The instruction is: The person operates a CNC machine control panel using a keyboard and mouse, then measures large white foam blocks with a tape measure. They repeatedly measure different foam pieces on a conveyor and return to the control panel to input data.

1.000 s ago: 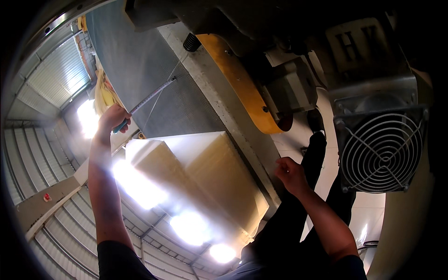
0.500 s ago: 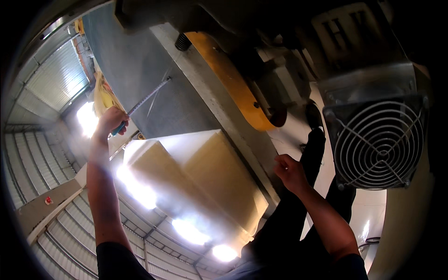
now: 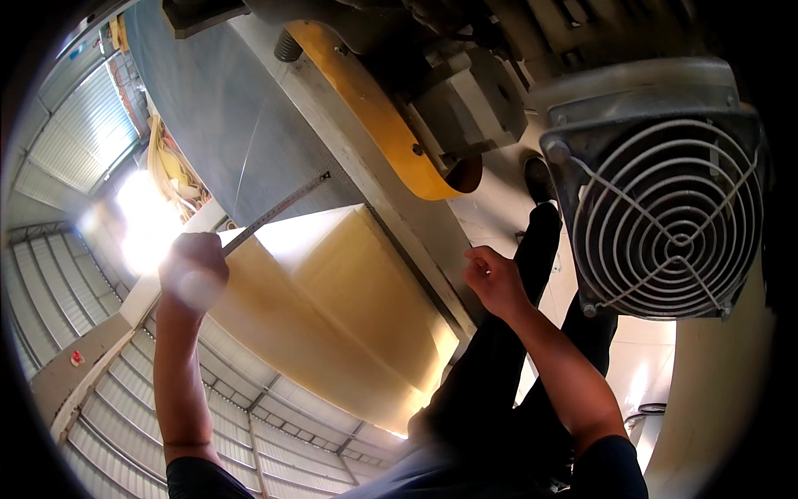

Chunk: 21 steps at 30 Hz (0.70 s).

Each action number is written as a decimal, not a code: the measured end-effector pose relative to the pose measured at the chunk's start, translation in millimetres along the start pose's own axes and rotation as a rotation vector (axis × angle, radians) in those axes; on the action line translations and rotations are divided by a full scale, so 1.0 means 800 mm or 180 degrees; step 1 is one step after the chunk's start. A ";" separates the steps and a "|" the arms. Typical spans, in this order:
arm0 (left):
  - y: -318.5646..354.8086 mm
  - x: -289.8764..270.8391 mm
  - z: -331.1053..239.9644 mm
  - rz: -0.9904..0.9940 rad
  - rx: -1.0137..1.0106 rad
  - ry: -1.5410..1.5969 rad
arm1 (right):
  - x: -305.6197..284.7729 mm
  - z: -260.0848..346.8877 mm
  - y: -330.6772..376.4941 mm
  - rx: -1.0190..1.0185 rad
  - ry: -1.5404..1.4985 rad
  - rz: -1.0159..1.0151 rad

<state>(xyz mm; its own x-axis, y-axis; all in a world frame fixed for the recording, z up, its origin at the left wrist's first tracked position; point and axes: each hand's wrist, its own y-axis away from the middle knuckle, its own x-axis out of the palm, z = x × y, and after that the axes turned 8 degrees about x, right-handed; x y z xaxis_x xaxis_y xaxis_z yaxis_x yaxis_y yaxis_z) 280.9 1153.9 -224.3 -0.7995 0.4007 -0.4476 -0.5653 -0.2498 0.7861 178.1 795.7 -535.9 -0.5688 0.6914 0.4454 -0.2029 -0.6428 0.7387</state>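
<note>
My left hand point(image 3: 196, 264) is closed round a tape measure whose case is mostly hidden in the fingers. Its metal blade point(image 3: 278, 208) sticks out to the upper right, and the hooked tip lies over the grey flat surface point(image 3: 224, 108), just beyond the edge of a big yellowish foam-like block point(image 3: 357, 291). A thin light line crosses the grey surface. My right hand point(image 3: 492, 279) has its fingers curled together beside the long pale beam point(image 3: 416, 241); whether anything is in them I cannot make out.
A yellow guard point(image 3: 374, 116) with a spring at its end runs along the beam. To the right hangs a dark fan housing with a round wire grille point(image 3: 677, 233). My legs point(image 3: 474, 374) stand below on pale floor. Corrugated walls and bright light lie at left.
My left hand has come down and nearer, and the tape blade now lies closer to the block's edge. My right hand keeps its curled shape. The whole view has shifted slightly.
</note>
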 end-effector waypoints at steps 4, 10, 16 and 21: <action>-0.024 -0.036 -0.046 0.0290 -0.0062 -0.0044 | 0.000 -0.031 -0.004 -0.0587 0.0179 -0.0256; -0.014 -0.032 -0.083 0.1478 -0.0414 0.0079 | -0.010 -0.038 -0.008 -0.0871 0.0831 -0.0415; -0.001 -0.012 -0.098 0.1442 -0.0686 0.0380 | -0.019 0.001 -0.002 0.0195 0.0021 0.0071; -0.008 0.009 -0.100 0.1289 -0.0418 0.0381 | -0.022 0.006 -0.008 0.0016 -0.0151 0.0029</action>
<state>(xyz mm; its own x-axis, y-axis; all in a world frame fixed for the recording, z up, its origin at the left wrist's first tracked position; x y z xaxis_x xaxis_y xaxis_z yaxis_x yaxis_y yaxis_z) 262.6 1087.5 -266.3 -0.9754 0.1444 -0.1666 -0.2162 -0.4786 0.8510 193.1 789.1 -546.1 -0.5322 0.7005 0.4755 -0.1937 -0.6475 0.7370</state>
